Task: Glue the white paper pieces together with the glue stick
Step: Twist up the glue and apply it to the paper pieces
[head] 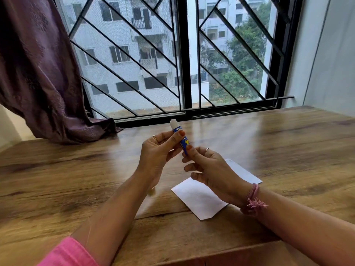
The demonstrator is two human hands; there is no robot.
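Together, two hands, left hand (158,152) and right hand (208,169), gripping one glue stick (180,138), two white paper pieces (199,198).

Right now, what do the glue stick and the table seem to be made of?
Glue stick: probably smooth plastic, a blue and yellow printed barrel with a plain white cap end. Table: wood or a wood-look laminate, brown grain with a semi-gloss finish that reflects the window light; which one, I cannot tell.

**Glue stick held in both hands above the bench**

The left hand (157,150) and right hand (209,169) both pinch a blue glue stick (181,139), white end tilted up toward the window (172,54). Two white paper pieces (199,198) lie on the wooden bench (288,150) under the right wrist. A purple curtain (38,73) hangs left.
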